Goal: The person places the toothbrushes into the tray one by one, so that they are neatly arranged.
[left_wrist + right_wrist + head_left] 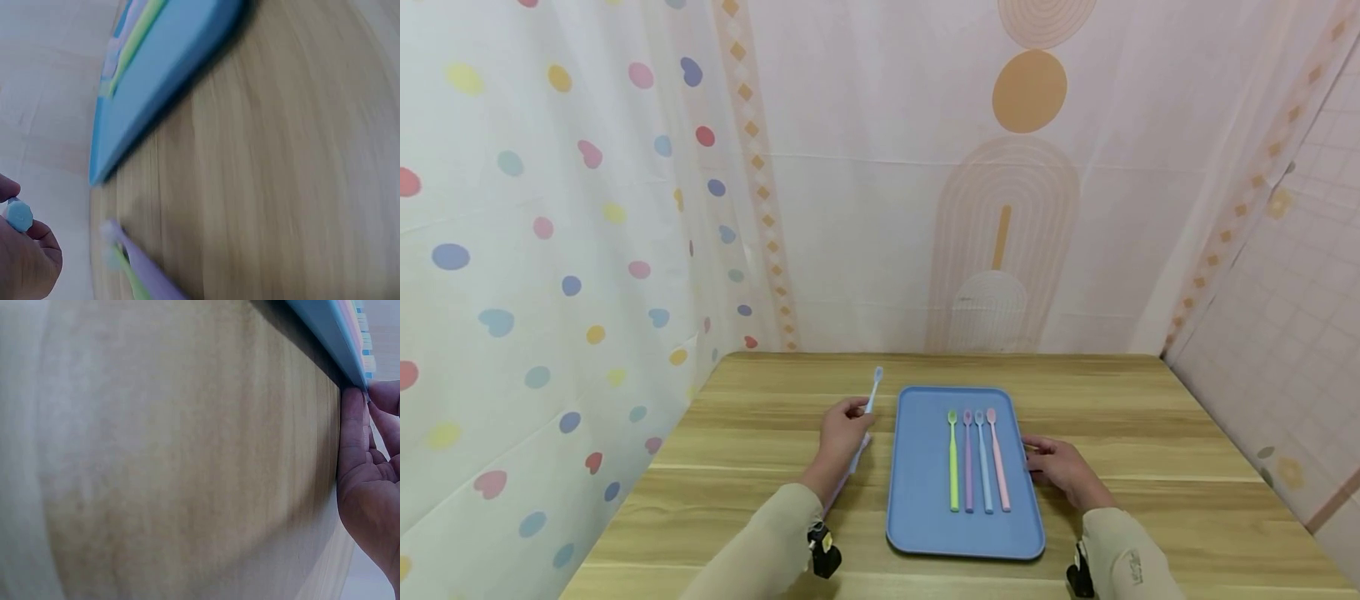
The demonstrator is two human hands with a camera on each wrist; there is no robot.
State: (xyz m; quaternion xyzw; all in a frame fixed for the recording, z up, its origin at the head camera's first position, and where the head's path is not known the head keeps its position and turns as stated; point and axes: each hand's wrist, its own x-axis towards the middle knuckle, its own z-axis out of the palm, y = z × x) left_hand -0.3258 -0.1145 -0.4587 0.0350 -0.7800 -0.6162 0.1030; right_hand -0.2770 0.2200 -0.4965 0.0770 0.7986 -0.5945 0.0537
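My left hand [842, 437] pinches a light blue toothbrush [877, 385], raised above the table with its head pointing away. In the left wrist view, the butt of its handle [19, 215] shows between thumb and fingers. Beneath that hand lie more toothbrushes, a purple one [147, 265] and a green one [132, 275], partly hidden by the arm. A blue tray [917, 467] holds a green [953, 467], a purple [968, 467], a light blue [984, 467] and a pink toothbrush [1000, 467], side by side. At the tray's right edge, my right hand [1063, 471] grips the rim between thumb and fingers.
The tray stands on a wood-grain table [752, 433]. Patterned curtains [865, 250] hang behind the table and along its left side, with a checked covering [1285, 333] at the right. Each wrist wears a small black camera [824, 550].
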